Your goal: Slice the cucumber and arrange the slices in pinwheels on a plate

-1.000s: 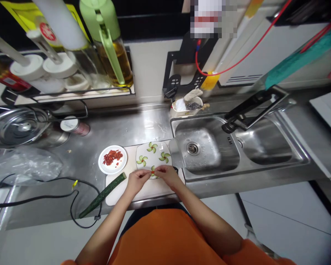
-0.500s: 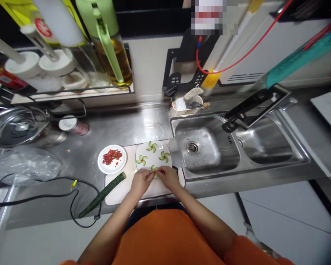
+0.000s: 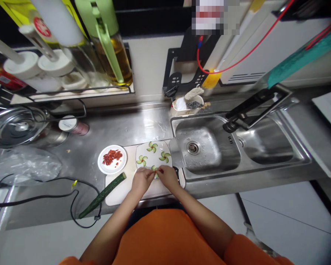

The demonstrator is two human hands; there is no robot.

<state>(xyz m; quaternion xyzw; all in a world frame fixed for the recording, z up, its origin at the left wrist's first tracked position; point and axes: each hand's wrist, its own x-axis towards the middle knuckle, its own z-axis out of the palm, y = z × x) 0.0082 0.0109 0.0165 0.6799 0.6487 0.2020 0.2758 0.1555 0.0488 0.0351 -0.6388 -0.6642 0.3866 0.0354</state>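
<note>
A white squarish plate (image 3: 154,156) lies on the pale cutting board (image 3: 118,197). On it are several pinwheel flowers of green cucumber slices (image 3: 152,147) with small red centres. Over the nearest flower, my left hand (image 3: 142,180) and my right hand (image 3: 167,177) meet with fingertips pinched. A tiny red piece (image 3: 155,171) shows between them, and both appear to grip it. My hands partly cover that flower. To the left, a round white dish (image 3: 100,162) holds small red pieces (image 3: 112,157). A cut cucumber (image 3: 105,193) rests across the board's left edge.
A broad knife blade (image 3: 177,152) lies right of the plate, its black handle by my right wrist. Beyond it is a double steel sink (image 3: 206,173) with a black faucet (image 3: 253,106). A cable (image 3: 49,196), plastic bag (image 3: 24,165) and lidded pot (image 3: 19,127) occupy the left.
The view shifts very slightly. Both hands stay over the nearest flower with fingertips together, and the red piece shows a little more plainly between them.
</note>
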